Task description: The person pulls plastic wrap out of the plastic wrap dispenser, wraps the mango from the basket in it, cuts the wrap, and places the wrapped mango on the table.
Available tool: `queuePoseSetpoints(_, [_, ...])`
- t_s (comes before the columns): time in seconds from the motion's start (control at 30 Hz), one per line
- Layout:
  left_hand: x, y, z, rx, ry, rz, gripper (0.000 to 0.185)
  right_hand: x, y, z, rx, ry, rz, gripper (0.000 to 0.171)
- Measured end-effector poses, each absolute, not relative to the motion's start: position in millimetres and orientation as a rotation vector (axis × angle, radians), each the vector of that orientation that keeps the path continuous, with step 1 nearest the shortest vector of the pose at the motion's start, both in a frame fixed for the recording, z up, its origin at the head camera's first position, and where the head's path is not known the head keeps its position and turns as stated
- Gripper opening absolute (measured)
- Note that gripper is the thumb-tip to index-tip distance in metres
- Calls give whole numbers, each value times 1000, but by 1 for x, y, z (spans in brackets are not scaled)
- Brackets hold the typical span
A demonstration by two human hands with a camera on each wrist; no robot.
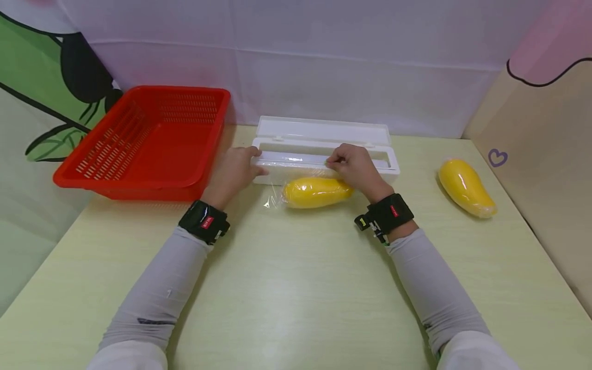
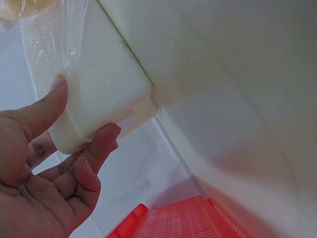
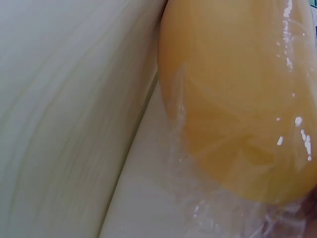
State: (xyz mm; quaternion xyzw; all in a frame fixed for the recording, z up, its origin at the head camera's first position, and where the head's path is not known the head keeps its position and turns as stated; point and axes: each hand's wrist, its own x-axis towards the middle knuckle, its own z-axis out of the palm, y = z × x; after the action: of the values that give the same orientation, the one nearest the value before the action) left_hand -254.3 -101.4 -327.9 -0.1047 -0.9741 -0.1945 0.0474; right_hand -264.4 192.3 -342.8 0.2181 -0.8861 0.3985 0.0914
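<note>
From my remote station, I see a person in pale grey sleeves and black wrist straps working at a light yellow-green table (image 1: 296, 288). The left hand (image 1: 233, 172) grasps the left end of a long white plastic cling-film dispenser box (image 1: 324, 146), thumb and fingers curled round its corner; the left wrist view shows the fingertips (image 2: 106, 136) pressed against the box's end (image 2: 99, 94). The dispenser's lid stands open toward the back wall. The right hand (image 1: 353, 167) lies at the dispenser's front edge with fingers bent, apparently pinching something small there, though I cannot tell exactly what it holds. Just in front of the dispenser, between the two hands, a smooth yellow oblong squash-shaped fruit (image 1: 316, 191) lies on the table with clear plastic film (image 1: 273, 200) trailing at its left end; the right wrist view shows film crinkled over its skin (image 3: 237, 99). A red slotted plastic basket (image 1: 148, 141) sits left of the dispenser. A second yellow fruit, wrapped in glossy film (image 1: 466, 187), lies well apart at the right
</note>
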Motion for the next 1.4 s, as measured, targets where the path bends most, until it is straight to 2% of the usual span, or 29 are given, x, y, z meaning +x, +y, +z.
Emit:
queuePoseSetpoints(0.6, [-252, -102, -326, -322, -2974, -576, 56, -264, 185, -335, 720, -2695, 998, 7])
queuePoseSetpoints(1.4, [-250, -100, -326, -327, -2974, -595, 55, -267, 181, -330, 761, -2701, 1005, 6])
